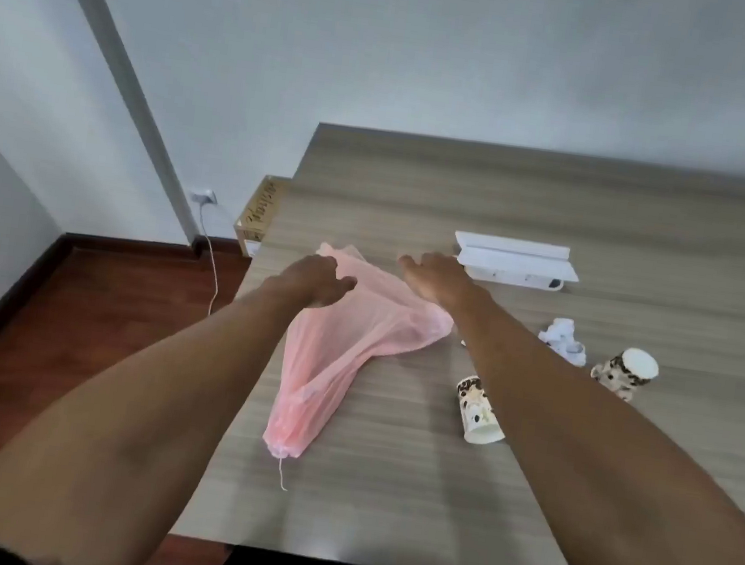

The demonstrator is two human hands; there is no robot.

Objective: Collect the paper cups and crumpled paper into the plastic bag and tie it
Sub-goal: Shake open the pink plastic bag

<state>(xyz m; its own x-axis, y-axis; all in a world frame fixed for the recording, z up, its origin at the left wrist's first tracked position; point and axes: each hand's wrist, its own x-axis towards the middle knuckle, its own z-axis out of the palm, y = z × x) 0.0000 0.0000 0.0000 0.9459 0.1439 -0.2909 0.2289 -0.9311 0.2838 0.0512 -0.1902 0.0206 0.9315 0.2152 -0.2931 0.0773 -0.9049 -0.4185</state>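
A pink plastic bag (343, 349) lies flat on the wooden table (557, 211), its tied bottom with a white string toward me. My left hand (314, 282) hovers over the bag's far left part with fingers loosely bent. My right hand (434, 276) reaches over the bag's far right edge, fingers relaxed and holding nothing. One patterned paper cup (479, 410) lies on its side right of the bag. A second cup (627, 372) lies further right. Crumpled white paper (563, 341) sits between them, further back.
A white folded box-like object (516, 260) lies behind my right hand. A cardboard box (259, 214) stands off the table's left edge. A wall socket with a white cable (205, 198) is on the left wall above the red-brown floor.
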